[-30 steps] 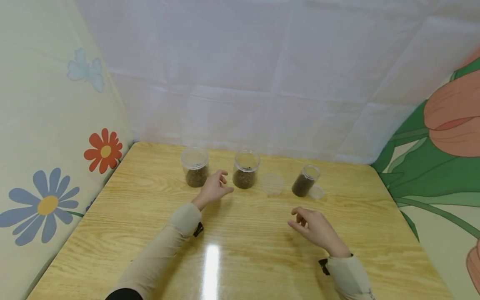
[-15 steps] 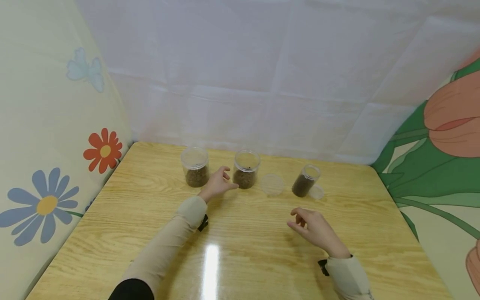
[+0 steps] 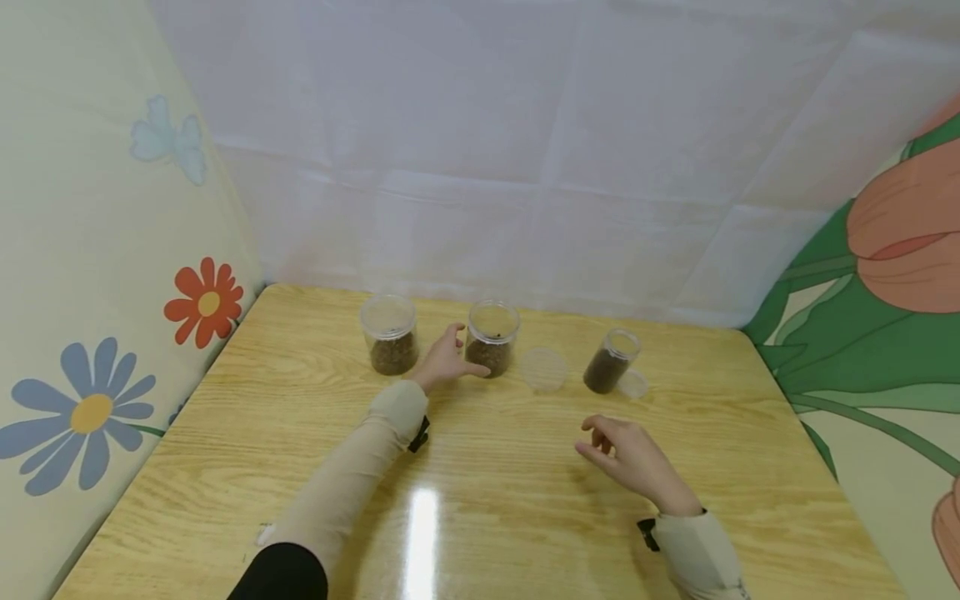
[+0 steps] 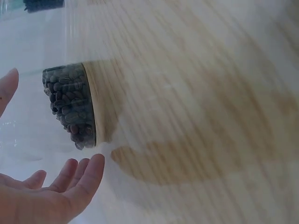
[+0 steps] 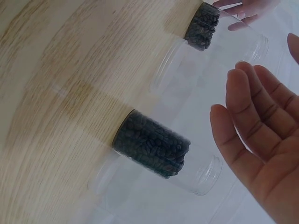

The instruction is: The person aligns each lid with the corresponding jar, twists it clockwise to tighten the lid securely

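Note:
My left hand [image 3: 442, 360] is at the left side of the middle wide clear jar [image 3: 490, 357], thumb stretched across its front and fingers beside it. In the left wrist view that hand [image 4: 56, 198] is spread, with dark coffee beans [image 4: 71, 105] visible through the jar wall; whether it touches the jar I cannot tell. My right hand [image 3: 633, 457] hovers over the table, fingers loosely bent around nothing. Closest to it stands a narrow clear jar [image 3: 607, 369], lidless, more than half full of dark beans [image 5: 152, 144].
Another wide lidless jar [image 3: 393, 350] with beans stands to the left. A large clear lid [image 3: 543, 369] lies right of the middle jar, and a small lid [image 3: 634, 384] beside the narrow one. White cloth [image 3: 480, 208] hangs behind the wooden table [image 3: 510, 500].
My left hand has moved right, from between the two wide jars to the middle jar, and its thumb and fingers have spread wider. The right hand has stayed in place.

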The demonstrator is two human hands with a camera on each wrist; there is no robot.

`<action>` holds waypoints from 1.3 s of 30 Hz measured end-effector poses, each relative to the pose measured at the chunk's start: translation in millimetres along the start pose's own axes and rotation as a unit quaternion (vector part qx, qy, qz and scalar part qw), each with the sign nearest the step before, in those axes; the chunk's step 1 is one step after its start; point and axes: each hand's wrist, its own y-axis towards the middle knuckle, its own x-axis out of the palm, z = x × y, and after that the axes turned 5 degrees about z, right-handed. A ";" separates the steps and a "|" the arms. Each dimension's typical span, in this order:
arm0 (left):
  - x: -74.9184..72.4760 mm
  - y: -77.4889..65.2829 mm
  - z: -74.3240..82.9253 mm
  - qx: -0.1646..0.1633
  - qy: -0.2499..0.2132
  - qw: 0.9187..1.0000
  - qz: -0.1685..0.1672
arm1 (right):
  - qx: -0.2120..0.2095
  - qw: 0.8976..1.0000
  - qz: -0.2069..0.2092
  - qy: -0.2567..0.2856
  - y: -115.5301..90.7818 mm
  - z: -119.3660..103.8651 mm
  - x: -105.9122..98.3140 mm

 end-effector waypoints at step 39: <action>11.6 12.8 0.1 0.046 -0.064 0.997 -0.002 | 0.004 1.000 -0.017 0.011 -2.4 3.2 1.8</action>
